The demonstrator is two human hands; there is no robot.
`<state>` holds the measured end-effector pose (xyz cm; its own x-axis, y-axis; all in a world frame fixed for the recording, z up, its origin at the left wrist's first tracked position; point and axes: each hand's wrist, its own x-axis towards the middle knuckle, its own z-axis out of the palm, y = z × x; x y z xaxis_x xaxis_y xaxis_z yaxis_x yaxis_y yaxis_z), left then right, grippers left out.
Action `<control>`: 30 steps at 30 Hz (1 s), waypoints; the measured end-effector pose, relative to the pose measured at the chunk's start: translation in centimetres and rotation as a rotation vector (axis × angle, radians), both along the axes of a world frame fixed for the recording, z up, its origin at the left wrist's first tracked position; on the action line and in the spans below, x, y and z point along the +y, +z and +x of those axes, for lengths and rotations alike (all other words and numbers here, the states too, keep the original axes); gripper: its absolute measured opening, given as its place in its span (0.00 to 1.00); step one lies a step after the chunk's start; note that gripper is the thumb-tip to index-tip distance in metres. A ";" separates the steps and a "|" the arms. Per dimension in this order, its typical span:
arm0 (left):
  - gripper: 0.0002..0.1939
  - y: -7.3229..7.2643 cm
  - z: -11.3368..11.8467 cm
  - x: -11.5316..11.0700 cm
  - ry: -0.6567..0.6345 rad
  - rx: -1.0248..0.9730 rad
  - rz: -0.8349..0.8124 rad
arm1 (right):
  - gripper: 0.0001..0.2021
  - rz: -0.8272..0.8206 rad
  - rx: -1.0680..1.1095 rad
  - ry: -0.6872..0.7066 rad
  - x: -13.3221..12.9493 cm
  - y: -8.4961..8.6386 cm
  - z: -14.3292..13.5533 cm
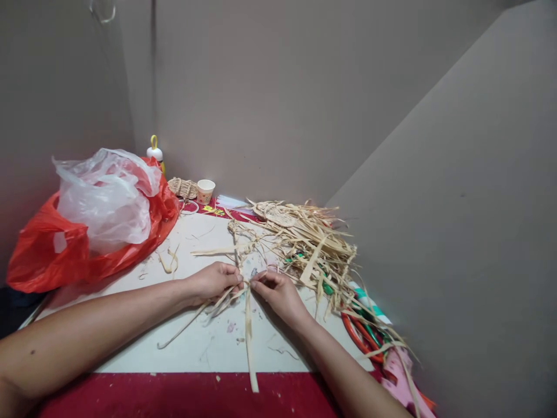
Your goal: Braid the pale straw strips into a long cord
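Observation:
Near the middle of the white board, my left hand is closed in a pinch on pale dry straw strips, whose loose ends trail down to the left. My right hand pinches the same strips just to the right, its fingertips almost meeting those of my left. One flat strip hangs from between the hands over the board's front edge. A thin twisted straw cord runs from the hands away toward the back. The exact crossing of the strips is partly hidden by my fingers.
A large heap of straw lies at the right, beside orange-handled scissors and pink cloth. Red and clear plastic bags sit at the left. Behind are a bottle, a woven piece and a paper cup. Grey walls surround the table.

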<state>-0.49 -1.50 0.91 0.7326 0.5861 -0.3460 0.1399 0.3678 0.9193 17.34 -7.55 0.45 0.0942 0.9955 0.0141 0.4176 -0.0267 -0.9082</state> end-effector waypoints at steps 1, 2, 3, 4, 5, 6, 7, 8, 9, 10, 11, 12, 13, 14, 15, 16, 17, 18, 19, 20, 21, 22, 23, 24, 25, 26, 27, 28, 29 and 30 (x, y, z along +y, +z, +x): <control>0.18 0.1 0.0 -0.1 0.005 0.004 0.000 | 0.09 -0.059 0.119 -0.011 -0.1 0.2 0.1; 0.17 0.2 0.1 -0.1 0.011 0.006 0.002 | 0.10 -0.119 0.245 -0.018 -0.2 0.4 0.1; 0.17 0.2 0.2 -0.2 0.017 0.007 0.007 | 0.11 -0.167 0.365 -0.023 -0.4 0.6 0.2; 0.17 0.3 0.2 -0.3 0.026 0.008 0.013 | 0.12 -0.198 0.467 -0.023 -0.5 0.8 0.3; 0.17 0.3 0.3 -0.4 0.035 0.012 0.022 | 0.13 -0.211 0.543 -0.023 -0.6 0.9 0.3; 0.16 0.3 0.4 -0.4 0.045 0.016 0.033 | 0.14 -0.213 0.593 -0.024 -0.7 1.1 0.4; 0.15 0.4 0.5 -0.5 0.053 0.019 0.047 | 0.15 -0.213 0.617 -0.030 -0.8 1.2 0.4; 0.14 0.4 0.5 -0.5 0.058 0.020 0.060 | 0.15 -0.211 0.617 -0.036 -0.8 1.4 0.3; 0.13 0.4 0.6 -0.6 0.060 0.021 0.070 | 0.15 -0.205 0.595 -0.040 -0.9 1.5 0.2; 0.13 0.5 0.6 -0.6 0.061 0.023 0.077 | 0.14 -0.193 0.557 -0.040 -0.9 1.6 0.1; 0.12 0.6 0.6 -0.6 0.058 0.027 0.082 | 0.14 -0.179 0.506 -0.036 -1.0 1.7 -0.1; 0.12 0.6 0.6 -0.6 0.053 0.033 0.085 | 0.13 -0.166 0.451 -0.027 -1.0 1.9 -0.4; 0.12 0.7 0.7 -0.6 0.049 0.039 0.088 | 0.14 -0.154 0.403 -0.015 -1.2 2.1 -0.6; 0.12 0.7 0.7 -0.6 0.046 0.039 0.094 | 0.14 -0.149 0.367 -0.002 -1.3 2.3 -0.9; 0.13 0.6 0.7 -0.5 0.042 0.033 0.101 | 0.13 -0.152 0.345 0.005 -1.5 2.5 -1.1; 0.14 0.6 0.8 -0.5 0.038 0.023 0.107 | 0.13 -0.159 0.338 0.014 -1.7 2.8 -1.2; 0.14 0.5 0.8 -0.5 0.034 0.013 0.111 | 0.14 -0.171 0.347 0.027 -1.9 3.2 -1.3; 0.14 0.5 0.9 -0.5 0.031 0.002 0.113 | 0.15 -0.181 0.368 0.044 -2.1 3.5 -1.4; 0.14 0.4 0.9 -0.5 0.026 -0.008 0.114 | 0.15 -0.190 0.388 0.065 -2.2 3.8 -1.4; 0.14 0.4 1.0 -0.4 0.022 -0.016 0.111 | 0.15 -0.195 0.400 0.084 -2.3 4.1 -1.5; 0.13 0.3 1.0 -0.4 0.019 -0.023 0.105 | 0.14 -0.197 0.400 0.101 -2.3 4.3 -1.5; 0.13 0.3 1.0 -0.4 0.019 -0.031 0.099 | 0.12 -0.202 0.387 0.109 -2.2 4.4 -1.6; 0.13 0.3 1.1 -0.4 0.021 -0.036 0.094 | 0.11 -0.209 0.367 0.103 -2.1 4.3 -1.7; 0.12 0.4 1.1 -0.4 0.023 -0.035 0.093 | 0.10 -0.215 0.349 0.086 -1.8 4.1 -1.8; 0.12 0.4 1.1 -0.4 0.025 -0.030 0.095 | 0.10 -0.219 0.342 0.060 -1.5 3.8 -1.9; 0.11 0.4 1.1 -0.4 0.026 -0.021 0.105 | 0.10 -0.220 0.347 0.029 -1.2 3.5 -2.0; 0.11 0.4 1.1 -0.4 0.024 -0.008 0.118 | 0.10 -0.217 0.354 -0.002 -0.9 3.1 -2.1; 0.11 0.5 1.1 -0.4 0.022 0.006 0.134 | 0.11 -0.213 0.359 -0.026 -0.7 2.7 -2.1; 0.12 0.5 1.1 -0.4 0.016 0.020 0.149 | 0.11 -0.210 0.360 -0.042 -0.5 2.3 -2.1; 0.12 0.5 1.1 -0.4 0.011 0.028 0.162 | 0.11 -0.213 0.357 -0.048 -0.3 2.0 -2.1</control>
<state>0.58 -1.91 1.40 0.7169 0.6442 -0.2665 0.1629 0.2169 0.9625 15.27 -7.90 2.46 0.1024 0.9668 -0.2340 0.0709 -0.2417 -0.9678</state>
